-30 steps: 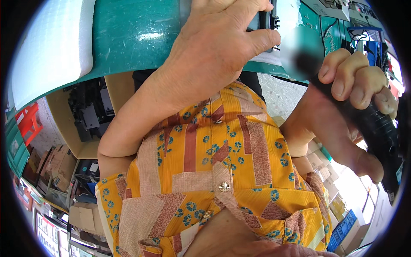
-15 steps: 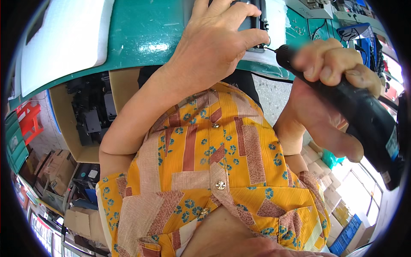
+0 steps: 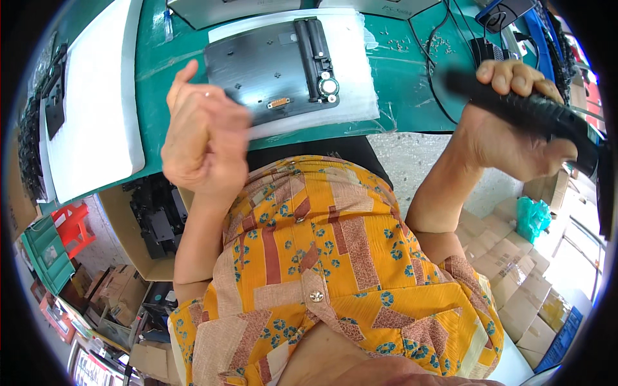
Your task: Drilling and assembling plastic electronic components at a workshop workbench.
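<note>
My right hand [image 3: 515,145] grips a black electric screwdriver [image 3: 544,116], raised at the right above the table's front edge; its tip is blurred and touches nothing. A flat black panel [image 3: 257,64] lies on a white foam sheet [image 3: 357,71] on the green table. Along the panel's right side run a black bar and a round silver part [image 3: 327,86]; a small orange-brown connector [image 3: 279,103] sits near its front edge. My left hand [image 3: 209,138] hovers just left of the panel's front corner. One finger points up, while the others look curled and are smeared by motion.
Several small screws [image 3: 399,44] lie scattered on the green table at the back right, beside black cables [image 3: 428,61]. White foam sheets [image 3: 96,96] cover its left part. An open carton [image 3: 138,241] of black parts stands below the left edge. Stacked cartons [image 3: 515,283] fill the lower right.
My left hand has left the panel and moved left, uncovering it. The screwdriver, still in my right hand, has come away from the panel. The view has shifted, showing more of the table.
</note>
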`<action>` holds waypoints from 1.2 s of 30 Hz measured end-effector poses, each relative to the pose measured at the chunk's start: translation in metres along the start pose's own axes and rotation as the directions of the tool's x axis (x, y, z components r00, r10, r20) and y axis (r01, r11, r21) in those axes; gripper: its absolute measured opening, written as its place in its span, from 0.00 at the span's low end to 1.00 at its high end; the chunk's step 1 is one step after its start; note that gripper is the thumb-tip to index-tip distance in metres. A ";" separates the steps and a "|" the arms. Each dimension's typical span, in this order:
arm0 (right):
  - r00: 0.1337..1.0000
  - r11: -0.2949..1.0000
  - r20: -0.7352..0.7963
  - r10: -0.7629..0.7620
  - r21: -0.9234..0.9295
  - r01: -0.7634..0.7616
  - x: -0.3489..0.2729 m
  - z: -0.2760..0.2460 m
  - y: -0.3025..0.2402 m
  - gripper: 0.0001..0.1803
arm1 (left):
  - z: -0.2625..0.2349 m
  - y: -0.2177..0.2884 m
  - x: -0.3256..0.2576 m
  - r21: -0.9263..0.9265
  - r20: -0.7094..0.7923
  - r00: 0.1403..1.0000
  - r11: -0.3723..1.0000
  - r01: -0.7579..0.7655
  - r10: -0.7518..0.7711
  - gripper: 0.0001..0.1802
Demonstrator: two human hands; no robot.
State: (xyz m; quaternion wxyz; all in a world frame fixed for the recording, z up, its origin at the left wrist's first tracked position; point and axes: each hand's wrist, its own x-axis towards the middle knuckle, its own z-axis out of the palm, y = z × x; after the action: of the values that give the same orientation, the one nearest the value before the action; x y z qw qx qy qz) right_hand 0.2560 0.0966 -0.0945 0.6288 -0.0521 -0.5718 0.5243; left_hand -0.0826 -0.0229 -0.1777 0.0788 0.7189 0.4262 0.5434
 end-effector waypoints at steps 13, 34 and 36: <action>0.999 0.989 0.017 -0.048 -0.142 0.050 0.018 0.005 0.021 0.46 | 0.004 0.032 0.014 0.168 -0.333 0.928 0.958 0.233 -0.167 0.25; 0.991 0.971 0.131 -0.032 -0.232 0.062 -0.009 0.012 0.001 0.52 | 0.087 0.061 0.073 0.574 0.348 0.935 0.773 -0.270 0.067 0.31; 0.990 0.961 0.136 -0.042 -0.264 0.078 -0.009 0.004 0.000 0.53 | 0.076 0.076 0.066 0.469 0.509 0.839 0.879 -0.082 -0.193 0.39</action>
State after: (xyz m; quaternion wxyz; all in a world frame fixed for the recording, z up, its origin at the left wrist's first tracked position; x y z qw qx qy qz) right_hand 0.2548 0.0880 -0.0999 0.5931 -0.0854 -0.6786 0.4247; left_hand 0.0248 0.0028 -0.1170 0.0344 0.8265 0.5269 0.1949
